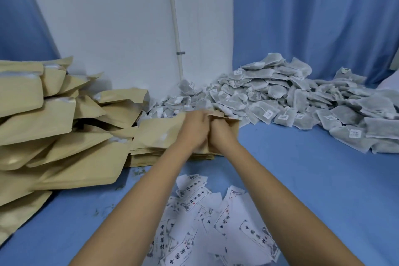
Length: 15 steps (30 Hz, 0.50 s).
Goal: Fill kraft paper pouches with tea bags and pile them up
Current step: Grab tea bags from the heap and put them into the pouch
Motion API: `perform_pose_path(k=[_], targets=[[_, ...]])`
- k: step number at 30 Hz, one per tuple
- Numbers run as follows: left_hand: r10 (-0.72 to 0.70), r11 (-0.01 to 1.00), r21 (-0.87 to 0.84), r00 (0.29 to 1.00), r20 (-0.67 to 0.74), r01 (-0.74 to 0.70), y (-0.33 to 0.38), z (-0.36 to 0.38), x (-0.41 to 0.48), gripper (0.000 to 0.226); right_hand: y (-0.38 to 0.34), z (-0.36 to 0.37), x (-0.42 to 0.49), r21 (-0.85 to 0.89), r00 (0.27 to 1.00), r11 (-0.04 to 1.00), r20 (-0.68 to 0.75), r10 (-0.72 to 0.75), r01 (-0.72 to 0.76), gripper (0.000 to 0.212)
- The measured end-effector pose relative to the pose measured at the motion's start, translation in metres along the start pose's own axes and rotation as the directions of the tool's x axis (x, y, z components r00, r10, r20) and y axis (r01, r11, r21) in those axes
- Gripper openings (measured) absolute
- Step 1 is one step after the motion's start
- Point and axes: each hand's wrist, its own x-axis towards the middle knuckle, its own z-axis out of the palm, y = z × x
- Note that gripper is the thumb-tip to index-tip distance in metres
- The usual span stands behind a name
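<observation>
Kraft pouch (159, 131) lies atop the flat stack (151, 157), between the filled pile (54, 125) and the tea bags (280, 97); left hand (194, 127) and right hand (220, 134), pressed close together, both grip its far open edge; probably light, stiff, easily creased paper, best pinched by the mouth's two lips; the tea bags look soft, grey, pillowy, with strings and tags
</observation>
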Motion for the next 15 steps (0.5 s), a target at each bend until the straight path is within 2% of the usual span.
perform_pose_path(k=[1, 2, 4, 5, 7, 8, 10, 11, 12, 13, 15], targets=[[0.047, 0.999, -0.009, 0.999, 0.022, -0.047, 0.007, 0.005, -0.009, 0.028, -0.007, 0.009, 0.002, 0.097, 1.000, 0.995, 0.014, 0.018, -0.019, 0.029], [0.071, 0.997, -0.007, 0.997, 0.029, -0.071, 0.010, 0.007, -0.013, 0.028, -0.011, 0.018, 0.006, 0.114, 0.999, 0.993, 0.029, 0.017, -0.020, 0.034], [0.028, 0.998, 0.060, 1.000, 0.009, -0.028, 0.004, -0.002, -0.012, 0.028, -0.028, 0.028, 0.008, 0.028, 0.988, 0.998, 0.148, 0.045, -0.049, 0.037], [-0.017, 0.993, 0.117, 1.000, -0.017, 0.019, -0.006, -0.011, -0.009, 0.029, -0.034, 0.035, 0.012, 0.107, 0.983, 0.988, 0.155, 0.095, -0.112, 0.036], [-0.082, 0.974, 0.202, 0.992, -0.095, 0.100, -0.028, -0.034, -0.004, 0.031, -0.047, 0.038, 0.008, 0.073, 0.991, 0.994, 0.106, -0.084, 0.077, 0.025], [-0.091, 0.969, 0.219, 0.988, -0.121, 0.116, -0.037, -0.044, -0.003, 0.032, -0.052, 0.038, 0.001, 0.056, 0.978, 0.977, 0.012, -0.208, 0.207, 0.017], [-0.086, 0.970, 0.213, 0.984, -0.157, 0.119, -0.049, -0.055, -0.003, 0.032, -0.047, 0.036, -0.018, 0.053, 0.889, 0.901, -0.198, -0.413, 0.430, 0.008], [-0.085, 0.972, 0.203, 0.981, -0.173, 0.120, -0.051, -0.058, -0.003, 0.032, -0.041, 0.038, -0.030, -0.008, 0.825, 0.845, -0.212, -0.524, 0.535, 0.017], [-0.084, 0.972, 0.199, 0.979, -0.184, 0.121, -0.053, -0.059, -0.002, 0.031, -0.032, 0.041, -0.044, -0.070, 0.764, 0.774, -0.126, -0.633, 0.630, 0.025], [-0.084, 0.971, 0.203, 0.978, -0.190, 0.123, -0.053, -0.060, -0.002, 0.030, -0.024, 0.046, -0.053, -0.088, 0.768, 0.763, 0.068, -0.637, 0.640, 0.029], [-0.083, 0.969, 0.212, 0.977, -0.196, 0.125, -0.054, -0.060, -0.003, 0.030, -0.005, 0.053, -0.064, -0.147, 0.778, 0.820, 0.442, -0.447, 0.554, 0.035]])
